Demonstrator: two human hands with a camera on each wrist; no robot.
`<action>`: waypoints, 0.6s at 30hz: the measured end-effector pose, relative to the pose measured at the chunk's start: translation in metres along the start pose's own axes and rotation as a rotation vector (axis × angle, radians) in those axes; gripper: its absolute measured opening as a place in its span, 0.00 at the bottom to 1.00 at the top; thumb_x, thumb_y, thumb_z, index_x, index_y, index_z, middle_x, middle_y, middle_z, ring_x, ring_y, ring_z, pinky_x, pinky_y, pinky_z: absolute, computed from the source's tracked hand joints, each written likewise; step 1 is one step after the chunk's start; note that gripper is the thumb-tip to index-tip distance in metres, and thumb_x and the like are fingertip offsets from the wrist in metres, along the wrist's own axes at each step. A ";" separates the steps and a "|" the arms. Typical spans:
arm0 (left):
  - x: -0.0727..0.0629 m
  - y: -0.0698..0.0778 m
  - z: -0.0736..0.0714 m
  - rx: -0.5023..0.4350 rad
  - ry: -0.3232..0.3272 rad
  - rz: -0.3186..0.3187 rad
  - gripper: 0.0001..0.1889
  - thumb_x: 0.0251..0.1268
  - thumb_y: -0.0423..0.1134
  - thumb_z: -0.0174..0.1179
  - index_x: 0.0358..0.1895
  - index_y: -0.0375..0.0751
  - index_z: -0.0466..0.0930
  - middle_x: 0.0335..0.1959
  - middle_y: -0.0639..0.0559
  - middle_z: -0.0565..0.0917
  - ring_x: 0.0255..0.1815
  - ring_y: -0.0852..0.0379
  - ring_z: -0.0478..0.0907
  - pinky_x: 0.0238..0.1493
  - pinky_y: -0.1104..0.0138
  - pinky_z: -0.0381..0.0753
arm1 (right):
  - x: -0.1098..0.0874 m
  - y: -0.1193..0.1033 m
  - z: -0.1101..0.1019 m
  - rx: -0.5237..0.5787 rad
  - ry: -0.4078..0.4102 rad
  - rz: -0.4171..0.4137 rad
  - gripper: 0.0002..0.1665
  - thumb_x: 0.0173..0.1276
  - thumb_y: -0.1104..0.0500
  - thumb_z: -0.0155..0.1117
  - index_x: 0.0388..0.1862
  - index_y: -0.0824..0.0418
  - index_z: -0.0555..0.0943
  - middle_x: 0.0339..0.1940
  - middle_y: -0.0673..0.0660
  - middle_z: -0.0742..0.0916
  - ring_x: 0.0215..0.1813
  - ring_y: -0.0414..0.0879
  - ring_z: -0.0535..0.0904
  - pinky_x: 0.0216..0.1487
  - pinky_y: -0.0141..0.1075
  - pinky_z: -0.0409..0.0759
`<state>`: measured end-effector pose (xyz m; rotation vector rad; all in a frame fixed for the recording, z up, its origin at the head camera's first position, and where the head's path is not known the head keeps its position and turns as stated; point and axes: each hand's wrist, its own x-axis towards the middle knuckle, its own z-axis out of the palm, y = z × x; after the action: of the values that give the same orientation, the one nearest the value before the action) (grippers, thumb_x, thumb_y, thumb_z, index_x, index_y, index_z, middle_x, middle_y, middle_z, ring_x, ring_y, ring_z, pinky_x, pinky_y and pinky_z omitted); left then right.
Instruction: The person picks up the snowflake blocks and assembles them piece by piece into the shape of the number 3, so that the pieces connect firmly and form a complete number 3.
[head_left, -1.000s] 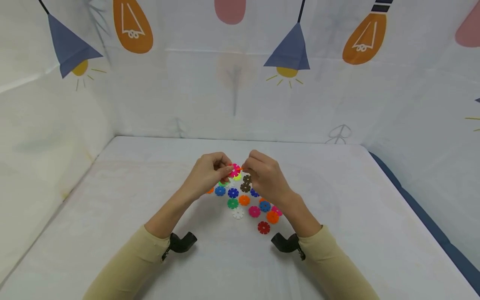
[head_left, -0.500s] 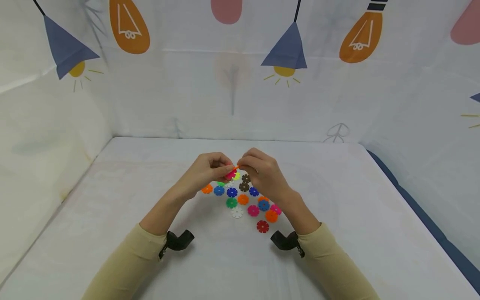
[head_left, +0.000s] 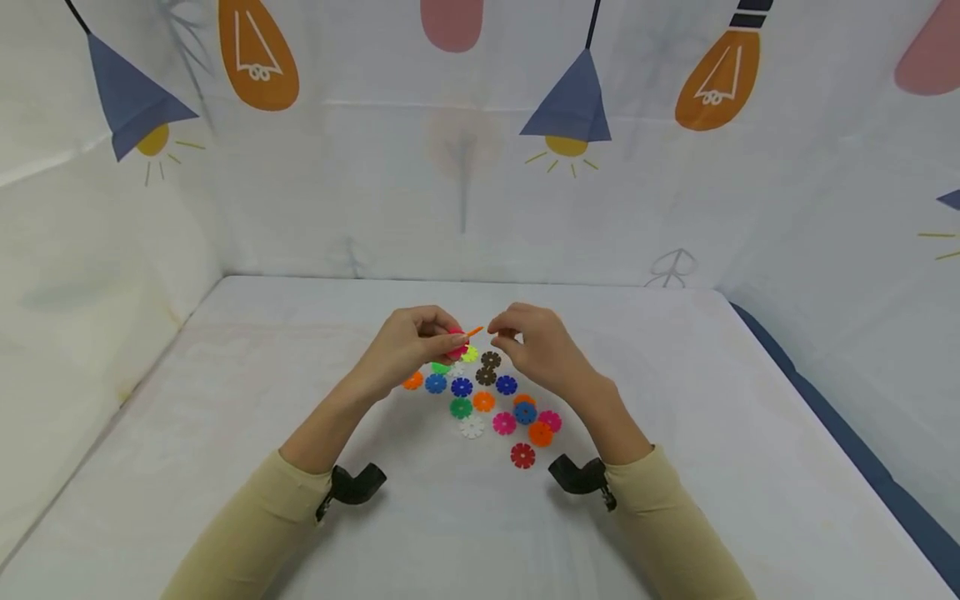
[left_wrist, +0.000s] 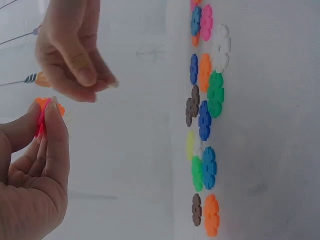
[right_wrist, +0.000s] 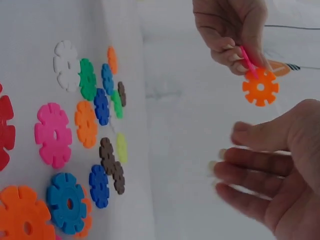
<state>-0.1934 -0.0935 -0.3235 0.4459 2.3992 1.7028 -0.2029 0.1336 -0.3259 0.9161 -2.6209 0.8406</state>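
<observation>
My left hand pinches a pink notched plastic disc between thumb and fingers, raised above the table. An orange notched disc is joined edge-on to the pink one, crosswise, and sticks out toward the right. In the left wrist view, the fingers partly cover both pieces. Just to the right, my right hand hovers with nothing in it. Its thumb and fingers are apart, and a small gap separates them from the orange disc.
Several loose notched discs lie on the white table below the hands, including a red disc, a white disc and a green disc. A blue disc overlaps an orange one. Printed white curtains stand behind.
My right hand has let go of the orange disc and drawn back to the right, its fingers loosening. The orange disc stays joined to the pink one, which my left hand has turned.
</observation>
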 end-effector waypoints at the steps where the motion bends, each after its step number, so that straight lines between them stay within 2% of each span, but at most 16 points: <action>1: 0.000 0.000 0.000 -0.002 0.001 0.004 0.13 0.66 0.45 0.65 0.45 0.40 0.81 0.35 0.45 0.87 0.34 0.53 0.86 0.44 0.64 0.87 | 0.000 0.001 -0.001 -0.023 -0.065 0.054 0.07 0.67 0.64 0.67 0.43 0.62 0.86 0.35 0.53 0.87 0.38 0.44 0.80 0.45 0.36 0.84; 5: 0.001 -0.002 0.000 -0.022 -0.003 0.010 0.10 0.67 0.43 0.64 0.44 0.40 0.82 0.36 0.45 0.87 0.35 0.52 0.85 0.41 0.64 0.86 | -0.001 0.007 0.003 -0.076 -0.324 0.243 0.12 0.67 0.62 0.66 0.50 0.60 0.85 0.41 0.54 0.87 0.42 0.46 0.79 0.47 0.39 0.83; 8: 0.000 -0.002 -0.001 -0.035 -0.005 0.012 0.10 0.68 0.42 0.64 0.45 0.40 0.81 0.37 0.45 0.87 0.35 0.51 0.85 0.42 0.64 0.86 | -0.001 0.009 0.008 -0.089 -0.437 0.321 0.17 0.66 0.62 0.67 0.53 0.60 0.83 0.47 0.57 0.86 0.47 0.48 0.79 0.52 0.42 0.83; 14: -0.001 -0.002 0.000 -0.056 -0.013 -0.002 0.10 0.69 0.41 0.63 0.46 0.39 0.81 0.38 0.43 0.87 0.41 0.40 0.85 0.44 0.65 0.87 | -0.004 0.010 0.022 -0.120 -0.537 0.401 0.19 0.62 0.63 0.71 0.53 0.58 0.83 0.51 0.55 0.85 0.53 0.49 0.78 0.59 0.45 0.82; 18: -0.001 -0.002 0.000 -0.040 0.000 0.002 0.11 0.69 0.43 0.63 0.47 0.41 0.81 0.38 0.44 0.87 0.40 0.43 0.86 0.42 0.65 0.86 | -0.007 0.009 0.029 -0.132 -0.530 0.405 0.18 0.60 0.66 0.71 0.50 0.58 0.84 0.49 0.55 0.85 0.50 0.48 0.78 0.56 0.44 0.83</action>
<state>-0.1922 -0.0942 -0.3255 0.4421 2.3609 1.7482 -0.2044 0.1255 -0.3560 0.6450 -3.3517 0.5444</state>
